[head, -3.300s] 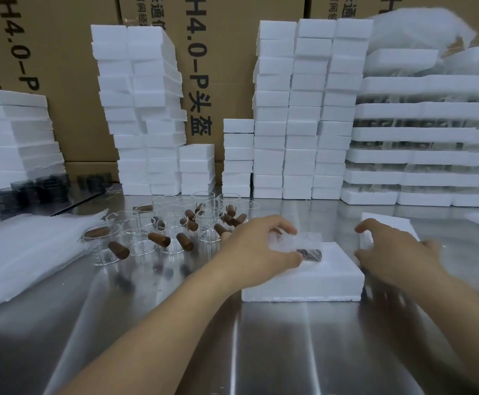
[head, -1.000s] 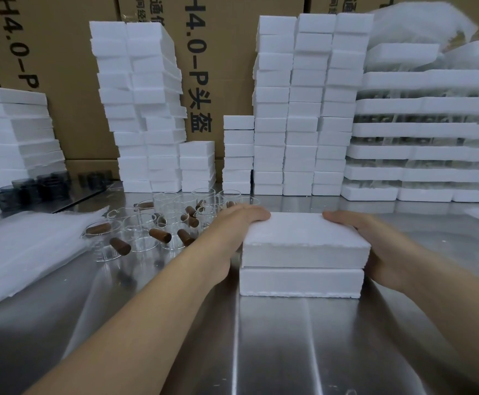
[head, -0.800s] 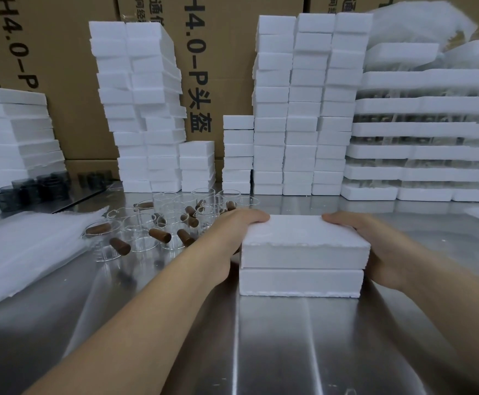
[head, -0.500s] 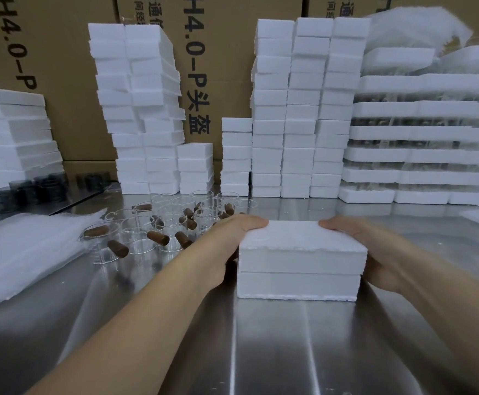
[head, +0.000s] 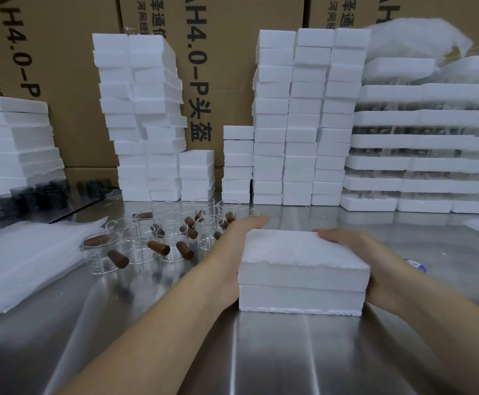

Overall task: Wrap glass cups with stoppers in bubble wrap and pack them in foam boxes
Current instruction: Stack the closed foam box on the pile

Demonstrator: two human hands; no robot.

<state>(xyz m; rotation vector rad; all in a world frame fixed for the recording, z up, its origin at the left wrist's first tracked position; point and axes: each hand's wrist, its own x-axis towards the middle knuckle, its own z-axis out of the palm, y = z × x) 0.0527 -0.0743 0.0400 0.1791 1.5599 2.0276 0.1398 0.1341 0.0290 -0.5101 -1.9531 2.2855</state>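
Closed foam box (head: 301, 280), lid seated on base, resting on steel table (head: 289, 354), clamped between both hands. Left hand (head: 232, 252) pressed flat against its left side, fingers straight, reaching past the far corner. Right hand (head: 375, 260) cupped round the right side, fingers curled over the lid's far edge. Just left of the left hand, clear glass cups (head: 138, 246) with brown stoppers (head: 158, 248). Farther left, bubble wrap sheets (head: 24, 260). Beyond both hands, stacked foam boxes (head: 303, 118) before cardboard cartons (head: 70, 81).

Steel table (head: 261, 352) bears foam box (head: 301, 283), glass cups (head: 173, 240), bubble wrap (head: 24, 260), foam stacks (head: 303, 124)
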